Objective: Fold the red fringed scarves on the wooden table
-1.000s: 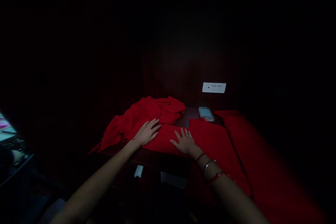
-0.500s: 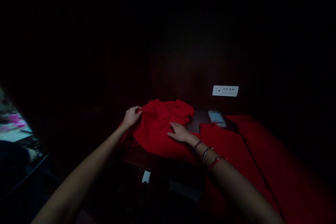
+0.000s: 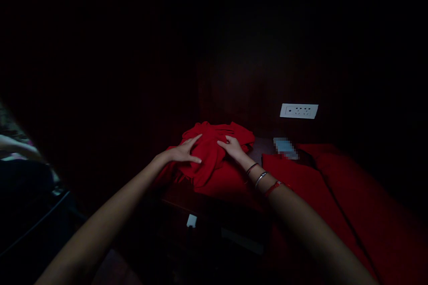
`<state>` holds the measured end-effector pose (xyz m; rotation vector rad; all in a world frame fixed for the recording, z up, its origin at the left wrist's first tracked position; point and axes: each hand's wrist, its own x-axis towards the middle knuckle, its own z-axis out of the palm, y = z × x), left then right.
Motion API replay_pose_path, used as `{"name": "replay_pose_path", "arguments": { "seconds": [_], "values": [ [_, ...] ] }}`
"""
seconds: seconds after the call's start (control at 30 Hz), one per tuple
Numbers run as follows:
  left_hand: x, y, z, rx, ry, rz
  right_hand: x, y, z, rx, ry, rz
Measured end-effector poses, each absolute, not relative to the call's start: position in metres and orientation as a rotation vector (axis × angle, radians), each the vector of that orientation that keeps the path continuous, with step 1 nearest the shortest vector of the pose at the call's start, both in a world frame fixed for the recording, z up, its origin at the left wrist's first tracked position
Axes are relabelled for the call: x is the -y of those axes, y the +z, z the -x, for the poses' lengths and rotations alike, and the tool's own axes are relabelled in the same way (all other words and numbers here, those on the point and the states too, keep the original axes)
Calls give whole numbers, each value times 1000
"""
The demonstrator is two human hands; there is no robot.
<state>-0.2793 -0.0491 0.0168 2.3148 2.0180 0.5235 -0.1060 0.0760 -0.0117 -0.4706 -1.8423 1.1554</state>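
Note:
A red garment (image 3: 210, 171) lies bunched in loose folds on a dark surface in front of me. My left hand (image 3: 184, 151) rests on its left part with thumb and fingers spread. At the upper middle of the cloth, my right hand (image 3: 234, 148) has its thumb and fingers closed on a fold. Several bracelets circle the right wrist. Deep shadow hides much of the garment's left and lower edges.
Large red cushion-like pieces (image 3: 301, 187) lie to the right. A phone-like object (image 3: 285, 148), blurred out, is behind them. A white socket panel (image 3: 298, 111) is on the dark wall. Below the surface's edge sits a small white object (image 3: 191, 220). Part of a person (image 3: 20, 147) shows at far left.
My left hand has let go of the garment's left edge and moved right onto the cloth, opening. My right hand has moved up and closed on a fold. The cloth is more bunched.

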Motion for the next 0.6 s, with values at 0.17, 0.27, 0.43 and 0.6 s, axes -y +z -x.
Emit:
{"name": "replay_pose_path", "arguments": {
  "seconds": [0.17, 0.27, 0.43, 0.6],
  "values": [
    [67, -25, 317, -2361, 36, -2141, -80, -16, 102, 1689, 1295, 480],
    [68, -23, 327, -2422, 189, -2196, -82, -14, 98, 1690, 1377, 461],
    [55, 22, 308, -2217, 1124, -1881, -87, 0, 85, 1751, 1359, 643],
    [37, 60, 249, -1679, 1407, -1617, -67, 17, 75, 2018, 1302, 552]
  ]
}}
